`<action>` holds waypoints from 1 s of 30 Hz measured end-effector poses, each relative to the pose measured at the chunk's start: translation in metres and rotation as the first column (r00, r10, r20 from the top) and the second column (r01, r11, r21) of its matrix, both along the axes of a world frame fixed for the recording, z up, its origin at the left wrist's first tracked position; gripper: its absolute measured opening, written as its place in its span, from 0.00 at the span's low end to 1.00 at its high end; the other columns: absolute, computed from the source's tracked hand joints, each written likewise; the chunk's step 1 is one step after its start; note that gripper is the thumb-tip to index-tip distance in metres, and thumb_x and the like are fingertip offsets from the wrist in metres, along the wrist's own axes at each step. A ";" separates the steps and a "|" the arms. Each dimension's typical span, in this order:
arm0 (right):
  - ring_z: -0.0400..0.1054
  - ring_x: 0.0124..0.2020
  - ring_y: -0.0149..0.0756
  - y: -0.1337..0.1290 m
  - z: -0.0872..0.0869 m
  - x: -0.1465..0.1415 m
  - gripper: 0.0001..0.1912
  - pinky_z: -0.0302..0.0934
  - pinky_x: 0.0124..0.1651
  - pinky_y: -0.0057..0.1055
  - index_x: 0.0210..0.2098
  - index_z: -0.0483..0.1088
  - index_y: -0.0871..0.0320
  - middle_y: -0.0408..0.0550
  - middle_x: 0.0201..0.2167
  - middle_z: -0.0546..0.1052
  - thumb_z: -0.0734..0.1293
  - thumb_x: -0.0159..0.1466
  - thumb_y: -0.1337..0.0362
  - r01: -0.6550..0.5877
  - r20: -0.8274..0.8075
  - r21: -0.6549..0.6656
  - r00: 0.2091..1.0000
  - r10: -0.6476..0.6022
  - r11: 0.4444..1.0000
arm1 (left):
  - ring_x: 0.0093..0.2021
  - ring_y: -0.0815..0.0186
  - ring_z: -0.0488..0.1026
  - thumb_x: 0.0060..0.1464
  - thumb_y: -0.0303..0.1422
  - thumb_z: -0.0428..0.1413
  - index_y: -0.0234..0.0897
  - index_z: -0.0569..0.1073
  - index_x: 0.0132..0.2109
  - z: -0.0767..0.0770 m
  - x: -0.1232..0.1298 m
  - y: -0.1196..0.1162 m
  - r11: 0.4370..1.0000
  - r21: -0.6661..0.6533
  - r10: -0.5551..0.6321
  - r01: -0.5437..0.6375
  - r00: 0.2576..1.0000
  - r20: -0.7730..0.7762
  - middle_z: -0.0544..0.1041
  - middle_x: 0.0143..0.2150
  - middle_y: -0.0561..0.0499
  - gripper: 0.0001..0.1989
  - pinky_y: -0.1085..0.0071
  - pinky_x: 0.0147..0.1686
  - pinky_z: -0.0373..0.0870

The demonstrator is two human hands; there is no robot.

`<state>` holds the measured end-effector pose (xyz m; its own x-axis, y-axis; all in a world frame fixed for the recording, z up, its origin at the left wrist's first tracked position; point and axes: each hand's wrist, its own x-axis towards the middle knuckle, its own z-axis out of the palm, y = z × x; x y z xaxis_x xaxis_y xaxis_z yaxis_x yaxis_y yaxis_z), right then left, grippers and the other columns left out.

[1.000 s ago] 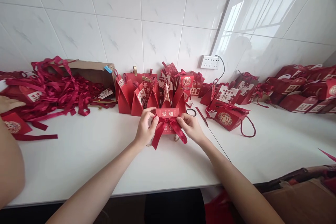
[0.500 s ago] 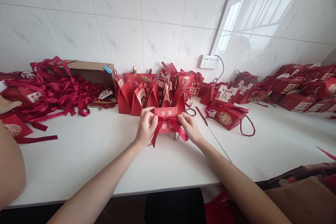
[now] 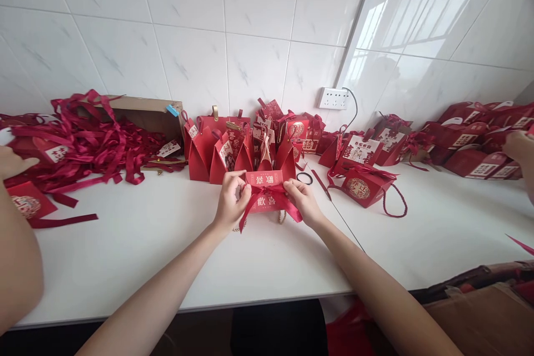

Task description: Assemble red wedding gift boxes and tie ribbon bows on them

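Note:
A small red gift box [image 3: 263, 178] with pale Chinese characters is in front of me, just above the white table's surface. A red satin ribbon [image 3: 267, 191] is tied across its middle, with tails hanging down on both sides. My left hand [image 3: 231, 198] is closed in a pinch on the ribbon at the box's left edge. On the opposite side, the thumb and fingers of my right hand [image 3: 301, 200] pinch the ribbon too. Beneath the box shows a bit of beige cord [image 3: 282, 216]. Several upright red gift boxes [image 3: 220, 164] stand right behind.
Left lies a heap of red ribbons [image 3: 95, 133] by a cardboard box [image 3: 137, 103]. A black ring [image 3: 304, 178] and a gift box with a cord handle [image 3: 362, 184] are to the right. Other people's hands show at far left [image 3: 16, 162] and far right [image 3: 521, 150].
Another person's hand has come into view at the far right, by the stacked boxes. My hands keep their pinch, and the right ribbon tail has shifted slightly.

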<state>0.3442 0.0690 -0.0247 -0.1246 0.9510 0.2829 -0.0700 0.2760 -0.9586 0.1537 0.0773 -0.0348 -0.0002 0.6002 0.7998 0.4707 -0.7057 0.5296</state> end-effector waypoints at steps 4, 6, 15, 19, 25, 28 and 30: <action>0.60 0.26 0.32 -0.008 0.008 0.010 0.18 0.58 0.33 0.31 0.23 0.59 0.56 0.42 0.22 0.63 0.59 0.62 0.51 0.240 0.050 0.240 0.965 -0.259 0.941 | 0.49 0.62 0.70 0.55 0.31 0.50 0.39 0.60 0.27 0.003 -0.002 -0.004 1.000 0.018 -0.011 0.012 1.000 -0.029 0.69 0.38 0.48 0.10 0.67 0.44 0.68; 0.60 0.28 0.33 -0.016 0.012 0.011 0.12 0.57 0.36 0.33 0.26 0.60 0.56 0.43 0.24 0.64 0.60 0.62 0.57 0.308 0.078 0.510 0.913 -0.400 0.803 | 0.48 0.62 0.69 0.55 0.31 0.50 0.39 0.60 0.27 0.004 -0.001 -0.006 1.000 0.029 -0.011 0.012 0.999 -0.047 0.69 0.38 0.48 0.10 0.66 0.44 0.68; 0.64 0.46 0.39 -0.029 0.002 -0.019 0.15 0.59 0.45 0.38 0.45 0.66 0.57 0.51 0.39 0.70 0.59 0.60 0.75 -0.279 0.488 0.862 0.682 -0.545 0.423 | 0.48 0.63 0.69 0.57 0.32 0.50 0.39 0.61 0.28 0.004 0.001 -0.007 0.998 0.057 -0.019 0.024 0.996 -0.093 0.69 0.40 0.47 0.10 0.65 0.45 0.69; 0.65 0.40 0.36 -0.028 -0.002 -0.024 0.10 0.56 0.44 0.35 0.45 0.67 0.57 0.48 0.33 0.71 0.61 0.64 0.70 -0.183 0.424 0.892 0.651 -0.629 0.412 | 0.48 0.62 0.70 0.57 0.33 0.50 0.39 0.61 0.27 0.004 0.001 -0.006 0.997 0.067 -0.031 0.038 0.994 -0.101 0.69 0.41 0.47 0.10 0.64 0.46 0.69; 0.66 0.34 0.32 -0.028 -0.006 -0.024 0.08 0.53 0.46 0.35 0.39 0.69 0.55 0.43 0.28 0.72 0.60 0.65 0.71 -0.116 0.343 0.923 0.679 -0.649 0.366 | 0.48 0.62 0.70 0.56 0.33 0.50 0.39 0.62 0.27 0.002 0.002 -0.006 0.998 0.050 -0.024 0.028 0.996 -0.087 0.69 0.41 0.47 0.10 0.65 0.45 0.69; 0.67 0.35 0.31 -0.030 -0.009 -0.022 0.09 0.52 0.47 0.35 0.40 0.69 0.54 0.42 0.29 0.74 0.60 0.65 0.72 -0.165 0.379 0.912 0.686 -0.621 0.375 | 0.48 0.62 0.69 0.57 0.34 0.50 0.39 0.62 0.27 0.002 0.002 -0.006 0.999 0.035 -0.022 0.025 0.996 -0.085 0.70 0.41 0.47 0.10 0.64 0.45 0.69; 0.67 0.37 0.31 -0.031 -0.009 -0.021 0.08 0.52 0.48 0.35 0.40 0.68 0.55 0.42 0.30 0.75 0.61 0.65 0.71 -0.210 0.400 0.908 0.694 -0.598 0.364 | 0.48 0.62 0.69 0.57 0.34 0.50 0.39 0.61 0.27 0.002 0.002 -0.006 0.999 0.027 -0.024 0.026 0.996 -0.083 0.70 0.42 0.47 0.11 0.64 0.46 0.69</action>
